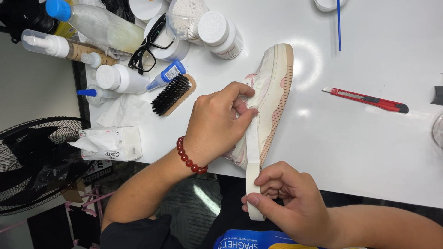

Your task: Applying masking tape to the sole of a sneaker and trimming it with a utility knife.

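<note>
Both forearms are bare to the elbow, with no watch and no rings on either hand. The left hand (214,127) wears one piece of jewellery: a bracelet (189,159) of round, glossy dark-red beads, strung close around the wrist. A dark sleeve (134,233) bunches at the left elbow, near the bottom edge. The right hand (288,205) is unadorned, its nails short and unpainted.

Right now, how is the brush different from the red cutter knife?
The brush is short and wide with black bristles and a wooden back; the cutter knife is long, thin and red. The brush lies left of the shoe, the cutter knife right of it. Both lie flat on the white table, untouched by either hand.
</note>
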